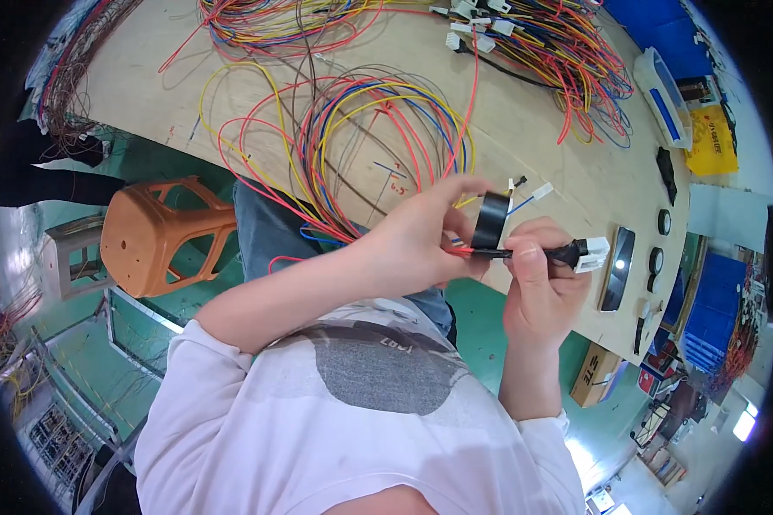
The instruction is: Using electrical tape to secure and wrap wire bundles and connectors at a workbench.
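My left hand (408, 236) is closed on a roll of black tape (491, 221), its thumb by a bundle of red and other wires. Pinched in my right hand (539, 287) is the wire bundle's black-taped end (565, 254), just behind a white plug connector (592, 255). A dark strip joins the two hands along the bundle. The bundle's loose coil of red, yellow, blue and brown wires (325, 142) lies on the wooden table beyond my left hand. Past the tape roll, a small white connector (543, 190) and a small black one (519, 182) stick out on thin wires.
More wire bundles (275, 30) lie at the table's far side, with white connectors (481, 26) at the back. A phone (617, 269), tape rolls (656, 260) and a clear tray (664, 99) line the right edge. An orange stool (137, 245) stands at left.
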Demonstrator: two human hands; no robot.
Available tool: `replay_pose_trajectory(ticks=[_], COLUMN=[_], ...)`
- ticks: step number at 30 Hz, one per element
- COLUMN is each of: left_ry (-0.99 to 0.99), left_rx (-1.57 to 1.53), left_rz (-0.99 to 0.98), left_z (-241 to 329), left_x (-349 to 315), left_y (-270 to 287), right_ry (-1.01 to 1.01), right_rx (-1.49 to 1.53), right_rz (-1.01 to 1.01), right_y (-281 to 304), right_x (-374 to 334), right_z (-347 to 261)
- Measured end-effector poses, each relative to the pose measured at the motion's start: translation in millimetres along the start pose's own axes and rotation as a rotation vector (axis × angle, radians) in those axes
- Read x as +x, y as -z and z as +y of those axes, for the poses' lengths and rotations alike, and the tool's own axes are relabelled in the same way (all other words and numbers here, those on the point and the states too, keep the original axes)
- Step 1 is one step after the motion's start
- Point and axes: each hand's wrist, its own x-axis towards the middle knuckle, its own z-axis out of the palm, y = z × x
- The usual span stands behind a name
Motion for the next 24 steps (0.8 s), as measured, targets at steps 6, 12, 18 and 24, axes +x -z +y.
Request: replay_pose_trajectory(ticks=[6, 12, 18, 24], left_ry=[-0.028, -0.87, -0.404, -0.266], left_rx=[-0.595, 0.215, 0.338, -0.269], left_rz=[-0.009, -0.273, 0.127, -0.076], left_z=[18, -3, 6, -9], left_x=[-11, -6, -5, -2], left_y=[-1, 16, -11, 13], right_ry=[0.105, -0.082, 0.048, -0.062], right_rx=[0.037, 0.04, -0.047, 0.018], right_rz=[0.099, 0.189, 0.167, 0.279], right_y=[-5, 2, -4, -29], right_x=[-5, -3, 2, 10], right_z=[-3, -18, -17, -5])
